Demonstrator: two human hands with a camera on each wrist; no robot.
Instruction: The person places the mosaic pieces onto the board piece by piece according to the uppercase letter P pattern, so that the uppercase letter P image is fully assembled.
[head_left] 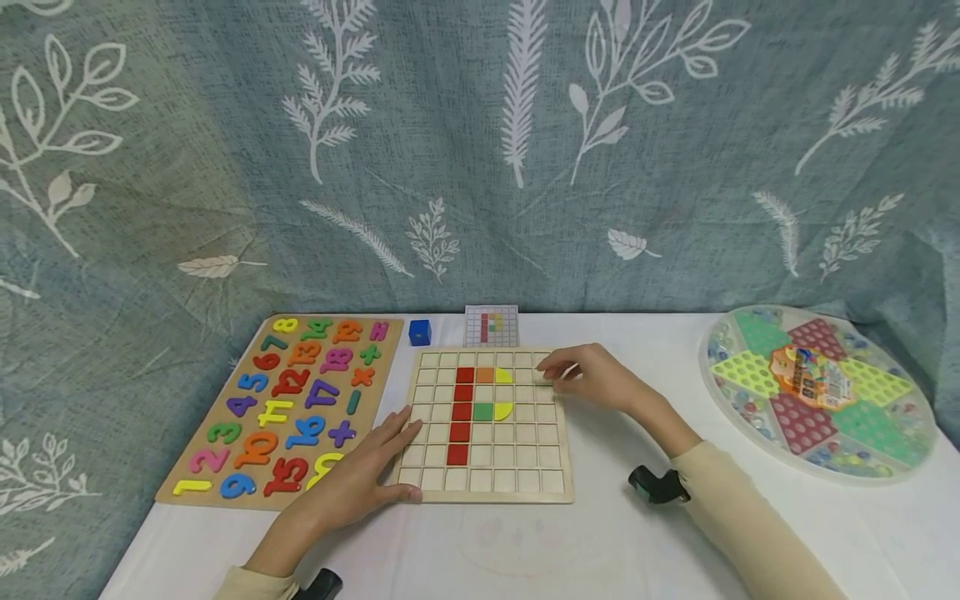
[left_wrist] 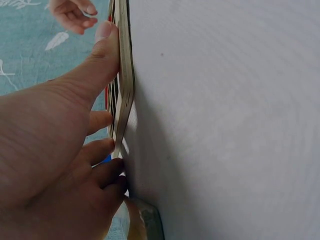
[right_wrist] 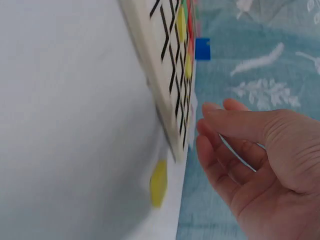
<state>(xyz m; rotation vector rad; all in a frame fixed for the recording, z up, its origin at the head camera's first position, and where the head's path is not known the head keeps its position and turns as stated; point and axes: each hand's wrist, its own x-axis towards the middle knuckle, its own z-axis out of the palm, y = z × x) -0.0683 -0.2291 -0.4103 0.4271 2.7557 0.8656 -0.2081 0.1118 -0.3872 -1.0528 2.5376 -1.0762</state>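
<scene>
A wooden grid board [head_left: 517, 479] lies on the table, with a column of red squares [head_left: 460, 432], an orange square [head_left: 485, 375], a green square [head_left: 483, 412] and two yellow curved pieces [head_left: 503, 411] on it. My left hand [head_left: 360, 475] rests at the board's left front corner, its fingers extended along the side and its thumb touching the front edge. Over the board's right edge hovers my right hand [head_left: 596, 379], fingers loosely bent; the right wrist view shows nothing between the fingertips. A yellow piece [right_wrist: 158, 183] lies beside the board.
Behind the board are a printed pattern card [head_left: 491, 333] and a blue cube [head_left: 420, 333]. A number puzzle board [head_left: 247, 400] lies at left, close to my left forearm. At right sits a round marble game board [head_left: 817, 392]. A curtain [head_left: 480, 167] hangs behind the table.
</scene>
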